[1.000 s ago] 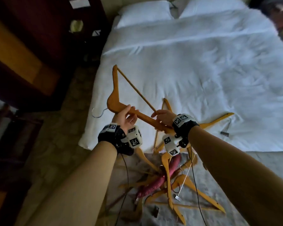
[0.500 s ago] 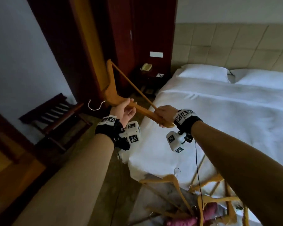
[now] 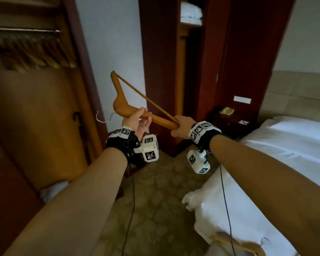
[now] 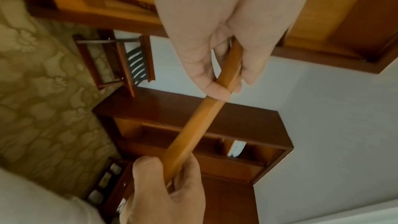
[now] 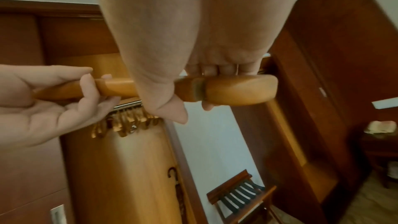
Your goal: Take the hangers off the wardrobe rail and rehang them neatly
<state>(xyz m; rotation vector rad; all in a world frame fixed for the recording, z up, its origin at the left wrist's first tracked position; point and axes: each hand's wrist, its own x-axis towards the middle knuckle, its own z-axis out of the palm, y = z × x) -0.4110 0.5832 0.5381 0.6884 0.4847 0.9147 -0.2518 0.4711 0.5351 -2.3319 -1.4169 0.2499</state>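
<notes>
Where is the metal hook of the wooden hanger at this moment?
In the head view the metal hook points left, just left of the left hand, in front of the open wardrobe and well below its rail.

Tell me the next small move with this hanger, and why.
Probably lift the hanger up and left toward the wardrobe rail, hook first. Both the left hand and right hand grip its wooden arm, its metal hook already points toward the wardrobe, and other hangers hang there.
</notes>
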